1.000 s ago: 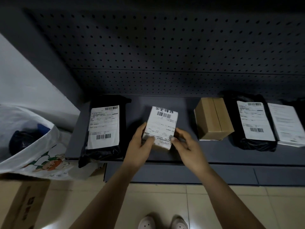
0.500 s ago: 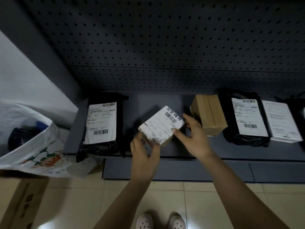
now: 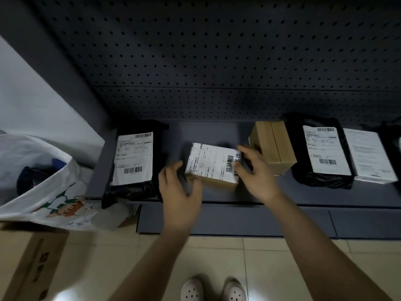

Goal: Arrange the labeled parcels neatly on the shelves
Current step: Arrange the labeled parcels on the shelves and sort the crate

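Two hands at one parcel. Small brown cardboard box with white shipping label (image 3: 213, 165) lies flat on dark grey metal shelf (image 3: 208, 131), label up, between the two sets of fingers. Left hand (image 3: 180, 192): fingers roughly straight against the box's end, blurred, not wrapped round it. Right hand (image 3: 257, 170): fingers spread and bent over the opposite end; blur hides whether they pinch it. Outward of left fingers, apart: black plastic mailer with white label (image 3: 132, 161). Just past right fingers: plain brown carton (image 3: 273, 146), then second black labelled mailer (image 3: 323, 153).
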Available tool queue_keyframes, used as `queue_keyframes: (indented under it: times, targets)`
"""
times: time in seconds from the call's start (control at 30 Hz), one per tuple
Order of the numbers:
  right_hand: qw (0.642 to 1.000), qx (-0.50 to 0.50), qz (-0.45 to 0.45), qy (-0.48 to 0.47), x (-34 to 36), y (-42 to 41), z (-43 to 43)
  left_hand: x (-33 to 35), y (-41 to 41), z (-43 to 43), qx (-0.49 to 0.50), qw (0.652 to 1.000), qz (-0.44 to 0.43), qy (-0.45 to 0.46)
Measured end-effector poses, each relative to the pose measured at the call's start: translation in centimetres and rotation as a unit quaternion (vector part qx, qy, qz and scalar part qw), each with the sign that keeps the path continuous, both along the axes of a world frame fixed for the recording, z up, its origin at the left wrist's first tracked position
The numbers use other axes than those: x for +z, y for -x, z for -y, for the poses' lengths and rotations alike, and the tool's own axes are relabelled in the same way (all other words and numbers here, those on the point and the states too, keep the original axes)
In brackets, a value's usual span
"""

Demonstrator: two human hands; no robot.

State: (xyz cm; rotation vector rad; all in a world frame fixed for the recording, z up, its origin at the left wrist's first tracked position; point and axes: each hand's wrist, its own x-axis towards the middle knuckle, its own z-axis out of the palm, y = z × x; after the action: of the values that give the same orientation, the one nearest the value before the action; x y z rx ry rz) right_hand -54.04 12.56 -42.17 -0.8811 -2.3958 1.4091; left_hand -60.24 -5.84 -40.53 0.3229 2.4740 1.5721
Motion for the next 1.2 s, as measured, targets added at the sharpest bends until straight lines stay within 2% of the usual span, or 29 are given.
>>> queue_keyframes:
  times: [0.17,0.3,0.37,0.6,0.77,0.9,1.07,1.2]
  targets:
    - [0.999,-0.002,0.022,0.039,-0.1,0.0,-0.6,-1.3,-5.7,-0.9,-0.049,0.995,0.079,-0.033]
    - [1.000,0.009,-0.001,-0.002,-0.2,-2.4,0.1,-2.1,-4.0,-1.9,-0.080,0.989,0.099,-0.076]
    - [1.000,0.013,-0.009,0.009,-0.2,-3.7,1.1,-2.5,-2.5,-1.9,-0.086,0.987,0.104,-0.085]
    - [0.986,-0.058,0.000,0.158,-0.8,-4.3,3.0,-2.9,0.2,-1.1,-0.155,0.970,0.150,-0.112]
    - [0.955,-0.076,-0.024,0.287,-0.4,-4.0,3.7,-2.7,-0.3,-0.6,-0.163,0.965,0.156,-0.137]
    - [0.922,-0.105,-0.074,0.366,1.1,-5.8,4.6,-0.9,-1.0,0.5,-0.212,0.957,0.133,-0.145]
    - [0.901,-0.154,-0.114,0.389,4.5,-9.1,6.4,3.1,-1.6,3.1,-0.296,0.942,0.124,-0.103]
    - [0.893,-0.165,-0.116,0.402,8.2,-12.7,7.8,7.2,-2.3,5.0,-0.378,0.921,0.089,-0.022]
